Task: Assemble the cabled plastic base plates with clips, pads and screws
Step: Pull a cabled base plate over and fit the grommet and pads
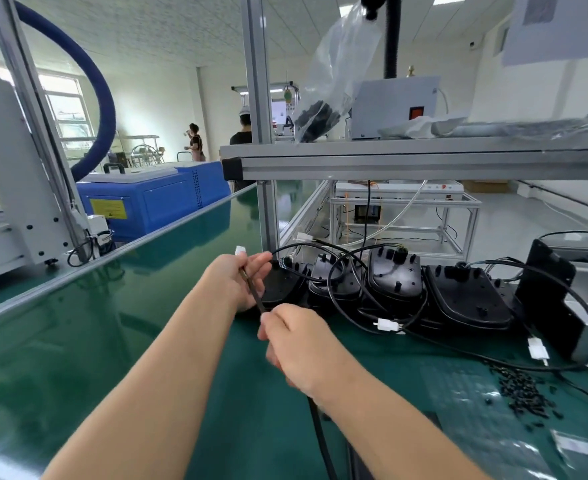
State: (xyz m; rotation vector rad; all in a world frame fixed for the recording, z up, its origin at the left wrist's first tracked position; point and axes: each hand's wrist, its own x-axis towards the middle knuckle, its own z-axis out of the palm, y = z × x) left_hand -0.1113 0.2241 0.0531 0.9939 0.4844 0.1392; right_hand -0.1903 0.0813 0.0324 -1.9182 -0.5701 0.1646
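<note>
Cable (252, 292): thin, black, stretched between your two hands just in front of the leftmost base plate. It ends in a white plug (240, 251) that sticks out above your left hand.

Left hand (238, 279): fingers curled round the cable near the plug end, thumb and fingertips pinching it; the hand overlaps the near left edge of the leftmost base plate.

Right hand (303, 348): closed in a fist round the lower stretch of the same cable, nearer you than the base plates; a thicker black lead (317, 431) runs out below the fist toward you.

Base plates (394, 282): black plastic, four or so in a row on the green bench (78, 341), leaning against one another, each with wires looping over it. Two more white plugs lie just in front of the row, one (386, 325) at its middle and one (536, 349) toward its right end.

Small black parts (524, 393): a loose scatter on the bench, right of and nearer than the base plates; what they are is too small to tell.

Clear bags (476, 410): flat on the bench beside that scatter.

Metal shelf (407, 157): above the base plates, carrying a grey box (394, 105) and a clear bag of dark pieces (323, 109).

Blue machine (154, 199): far left of the base plates, behind the bench.
</note>
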